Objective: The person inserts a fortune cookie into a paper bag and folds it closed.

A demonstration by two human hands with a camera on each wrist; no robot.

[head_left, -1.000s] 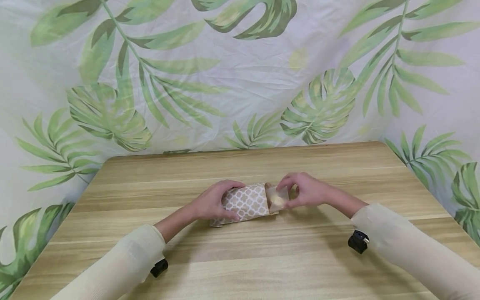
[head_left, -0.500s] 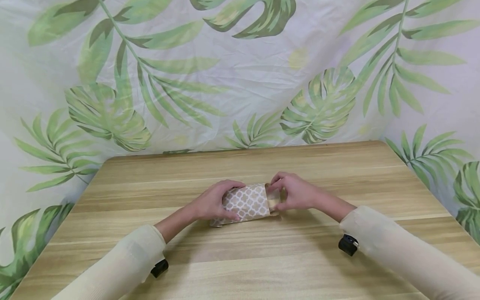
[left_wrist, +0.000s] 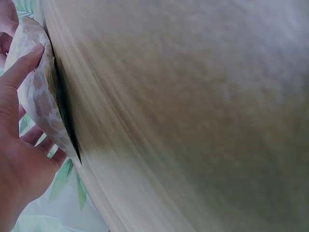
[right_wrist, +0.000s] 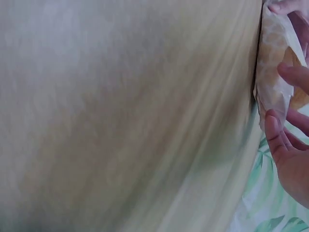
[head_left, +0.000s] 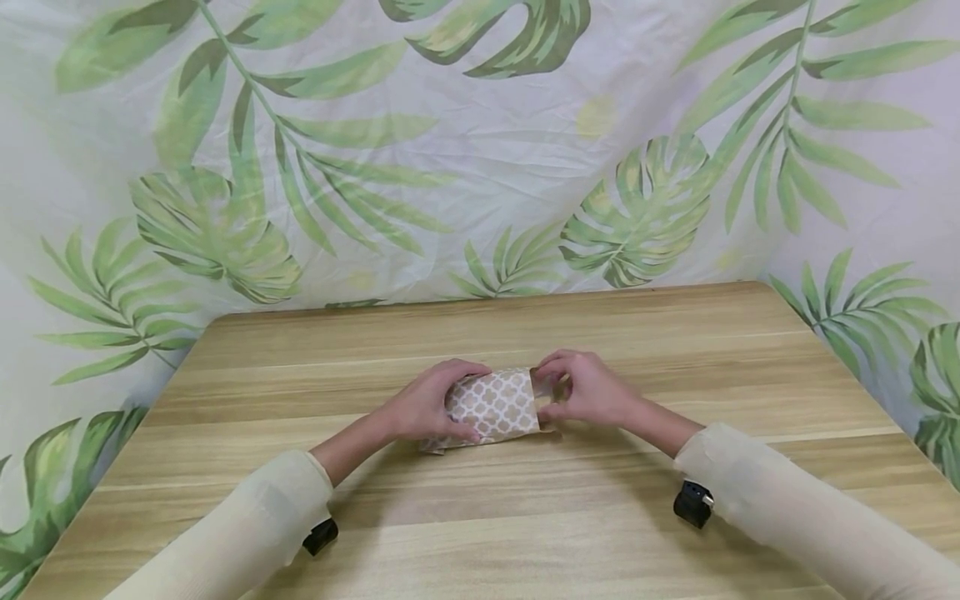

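Note:
A tan paper bag (head_left: 495, 404) with a white lattice print lies on the table, its mouth facing right. My left hand (head_left: 431, 404) grips its closed end, thumb on the near side and fingers over the far side; in the left wrist view the thumb presses on the crinkled paper (left_wrist: 41, 92). At the mouth, my right hand (head_left: 592, 392) pinches a small translucent packet (head_left: 545, 390) with something pale yellow in it. Most of that packet is hidden inside the bag and behind the fingers. The right wrist view shows the bag (right_wrist: 273, 53) with fingertips at its opening.
The wood-grain table (head_left: 480, 525) stretches around both hands. Behind it hangs a white cloth (head_left: 495, 167) printed with green leaves. A black wrist camera (head_left: 693, 503) sits under the right sleeve, another black one (head_left: 321, 537) under the left.
My right hand has moved left to the bag's mouth, and the translucent packet has slid deeper into the bag. The left hand and the bag have stayed in place.

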